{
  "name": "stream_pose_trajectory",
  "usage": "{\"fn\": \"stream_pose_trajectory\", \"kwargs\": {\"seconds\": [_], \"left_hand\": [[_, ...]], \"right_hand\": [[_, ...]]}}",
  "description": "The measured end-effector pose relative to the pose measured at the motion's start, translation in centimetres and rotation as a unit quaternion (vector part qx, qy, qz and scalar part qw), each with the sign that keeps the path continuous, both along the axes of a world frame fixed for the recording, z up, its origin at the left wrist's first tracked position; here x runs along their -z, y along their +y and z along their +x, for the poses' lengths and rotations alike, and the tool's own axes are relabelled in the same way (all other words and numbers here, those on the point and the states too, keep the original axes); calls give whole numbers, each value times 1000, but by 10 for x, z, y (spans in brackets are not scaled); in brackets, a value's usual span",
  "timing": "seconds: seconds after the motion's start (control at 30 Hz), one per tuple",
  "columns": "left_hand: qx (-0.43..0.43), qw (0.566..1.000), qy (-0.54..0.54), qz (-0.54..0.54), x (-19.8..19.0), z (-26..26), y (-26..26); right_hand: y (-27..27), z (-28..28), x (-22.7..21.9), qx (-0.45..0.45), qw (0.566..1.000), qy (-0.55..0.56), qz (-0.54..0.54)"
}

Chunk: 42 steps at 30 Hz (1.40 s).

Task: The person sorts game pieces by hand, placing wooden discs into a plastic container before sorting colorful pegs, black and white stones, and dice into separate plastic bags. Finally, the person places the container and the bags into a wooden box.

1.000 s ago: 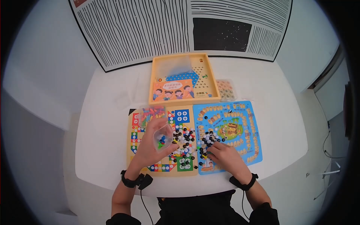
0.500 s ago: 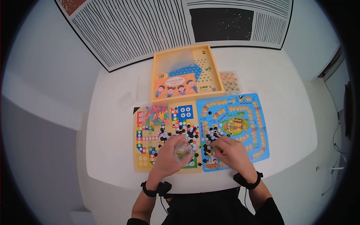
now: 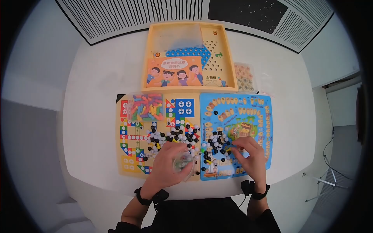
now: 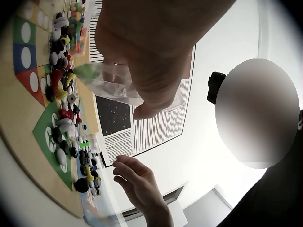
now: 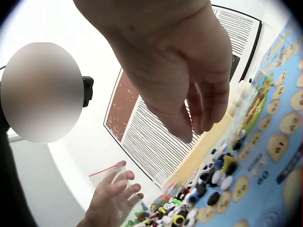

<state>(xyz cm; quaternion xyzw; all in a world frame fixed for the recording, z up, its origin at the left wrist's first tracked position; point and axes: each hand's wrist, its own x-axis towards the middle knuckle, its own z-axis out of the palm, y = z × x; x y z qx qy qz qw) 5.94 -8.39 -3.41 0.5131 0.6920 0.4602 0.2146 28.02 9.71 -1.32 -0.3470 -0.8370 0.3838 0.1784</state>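
Note:
My left hand [image 3: 165, 167] holds a clear zip bag [image 5: 111, 177] over the ludo board [image 3: 128, 153]. A few green pieces show through its plastic in the left wrist view. My right hand [image 3: 250, 157] is above the blue board [image 3: 262, 116], just right of a heap of black and white pieces [image 3: 217, 141]. Its thumb and fingers are loosely bent, with a gap and nothing visible between them in the right wrist view. Yellow, blue and red pieces [image 4: 66, 114] lie mixed among the black and white ones across both boards.
A wooden tray [image 3: 233, 77] stands behind the boards with an orange booklet [image 3: 175, 72] in it. A clear box of colourful pegs [image 3: 145, 106] sits on the ludo board's far side. Beside the tray lies a pack of round printed discs [image 3: 244, 77].
My right hand has lifted off the heap and shifted right. My left hand has moved right and nearer with the bag, uncovering pieces on the ludo board. The head view has tilted.

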Motion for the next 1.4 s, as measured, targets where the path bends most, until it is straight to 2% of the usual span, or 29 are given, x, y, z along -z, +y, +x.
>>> {"fn": "stream_pose_trajectory", "kwargs": {"seconds": [0.1, 0.23, 0.47, 0.57, 0.63, 0.67, 0.73, 0.77, 0.8, 0.87, 0.9, 0.93, 1.0, 1.1, 1.2, 1.33, 1.4], "left_hand": [[-4, 999, 16, 49, 6, -1, 2], [30, 998, 39, 28, 3, -4, 4], [45, 999, 8, -2, 4, 0, 9], [54, 998, 4, -19, 2, 4, 14], [64, 998, 3, -20, 2, 9, 16], [62, 998, -2, 2, 4, 13, 17], [64, 998, -7, 28, 6, 16, 19], [60, 997, -15, 40, 6, 17, 19], [53, 997, -23, 51, 6, 17, 19], [47, 998, -19, 24, 4, 13, 17], [40, 999, -17, -7, 2, 10, 14], [34, 999, -17, -6, -2, 7, 12], [36, 999, 10, -31, -6, 1, 8], [15, 1000, -10, 21, 1, 1, 2], [13, 999, 8, 29, -4, -1, 0], [11, 999, 10, 38, -2, 0, -2], [24, 1000, 6, 9, -1, 1, -2]], "right_hand": [[-5, 3, 10, -32, 998, -49, 22], [-7, 5, 19, -71, 991, -77, 78], [-11, -2, 16, -58, 992, -86, 73], [-9, -5, -1, -13, 998, -36, 46], [-14, -11, -23, -48, 989, 123, 61], [-19, -17, -31, -45, 990, 123, 61], [-27, -35, -41, -161, 968, 191, 4], [-27, -40, -40, -177, 967, 175, 50], [-24, -38, -34, -176, 967, 174, 53], [-13, -27, -19, -85, 983, 142, 80], [-8, -23, -18, -51, 993, 81, 74], [-5, -20, -12, -57, 992, 80, 74], [-2, -16, 5, -52, 993, -29, 101], [-5, -14, 18, -56, 994, -55, 73], [-3, -11, 21, -57, 992, -70, 84], [1, -10, 19, -62, 992, -58, 92], [4, -11, 6, -44, 995, -5, 85]]}}
